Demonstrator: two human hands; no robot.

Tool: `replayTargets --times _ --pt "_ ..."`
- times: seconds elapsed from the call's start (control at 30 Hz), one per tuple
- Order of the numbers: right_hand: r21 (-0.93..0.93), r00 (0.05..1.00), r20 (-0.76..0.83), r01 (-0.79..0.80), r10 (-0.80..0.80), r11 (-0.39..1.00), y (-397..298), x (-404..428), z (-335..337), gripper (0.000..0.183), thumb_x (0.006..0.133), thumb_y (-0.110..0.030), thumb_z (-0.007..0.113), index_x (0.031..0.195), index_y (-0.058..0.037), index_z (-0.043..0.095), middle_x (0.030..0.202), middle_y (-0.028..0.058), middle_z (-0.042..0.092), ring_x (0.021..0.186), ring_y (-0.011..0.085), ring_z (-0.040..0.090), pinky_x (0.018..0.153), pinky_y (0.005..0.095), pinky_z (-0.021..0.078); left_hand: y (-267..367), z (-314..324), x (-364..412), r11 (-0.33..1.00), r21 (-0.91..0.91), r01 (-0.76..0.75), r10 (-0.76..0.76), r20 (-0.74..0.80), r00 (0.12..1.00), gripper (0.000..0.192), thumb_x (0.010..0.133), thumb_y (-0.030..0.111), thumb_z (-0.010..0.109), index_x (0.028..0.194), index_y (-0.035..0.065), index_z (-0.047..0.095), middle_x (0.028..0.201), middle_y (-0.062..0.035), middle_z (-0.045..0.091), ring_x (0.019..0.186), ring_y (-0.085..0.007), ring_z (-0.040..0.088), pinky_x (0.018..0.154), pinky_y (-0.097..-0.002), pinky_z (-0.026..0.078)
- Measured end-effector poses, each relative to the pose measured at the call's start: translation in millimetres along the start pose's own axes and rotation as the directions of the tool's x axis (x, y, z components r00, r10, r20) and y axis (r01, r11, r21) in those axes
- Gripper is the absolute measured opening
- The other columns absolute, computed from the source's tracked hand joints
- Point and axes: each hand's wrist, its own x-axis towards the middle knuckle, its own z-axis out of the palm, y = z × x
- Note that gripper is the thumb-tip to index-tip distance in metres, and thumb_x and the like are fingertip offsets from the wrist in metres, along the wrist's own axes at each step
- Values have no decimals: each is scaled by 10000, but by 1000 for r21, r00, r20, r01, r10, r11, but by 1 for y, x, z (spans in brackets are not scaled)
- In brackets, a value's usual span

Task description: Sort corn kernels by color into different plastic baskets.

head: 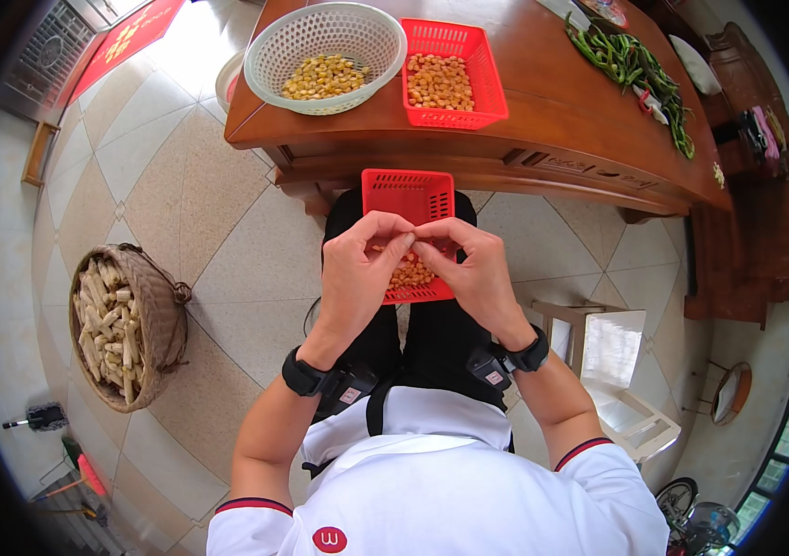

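My left hand [361, 267] and my right hand [467, 260] meet at the fingertips above a red plastic basket [408, 199] on my lap. Thumbs and forefingers are pinched close together; anything between them is too small or too hidden to make out. Orange-yellow corn kernels [409, 276] lie in the near part of this basket, partly covered by my hands. On the wooden table [540, 111] ahead, a second red basket [488, 104] holds similar kernels [439, 82]. Beside it, a pale perforated plastic colander [266, 69] contains yellower kernels [325, 75].
To my left on the tiled floor stands a woven basket [166, 326] full of bare corn cobs [108, 326]. Green chili peppers [634, 66] lie on the table's right side. A pale stool or chair [613, 347] is close by my right arm.
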Motion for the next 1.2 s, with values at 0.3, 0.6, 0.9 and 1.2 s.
replayTargets --times 0.3,0.6,0.9,1.2 --pt "-57 995 -63 73 -77 996 -7 18 -12 152 908 -84 724 1026 11 710 903 92 725 757 139 679 688 276 541 4 -4 0 995 -48 82 -81 32 996 124 959 44 685 1059 -26 708 936 -68 741 846 -112 708 751 -254 584" --pt "-197 881 -362 248 -305 949 -35 112 -61 172 926 -128 715 1057 -16 719 852 50 737 689 86 583 653 264 495 5 -3 -3 999 28 29 -31 90 995 176 955 19 677 1122 -33 701 1014 -91 749 923 -142 728 813 -265 587" --pt "-191 955 -255 102 -150 976 -23 62 -36 182 940 -138 698 1086 -33 721 887 82 738 725 138 632 675 289 517 9 -4 -5 978 209 4 -10 28 1000 192 913 92 742 1084 6 735 961 -133 755 795 -148 725 706 -264 558" --pt "-497 946 219 321 -241 806 16 38 7 234 872 -234 720 1008 -45 699 997 125 701 990 315 664 827 428 564 -9 -25 1 926 363 -104 142 -81 986 459 944 41 666 1397 40 593 1187 -136 669 1022 -221 698 783 -314 606"
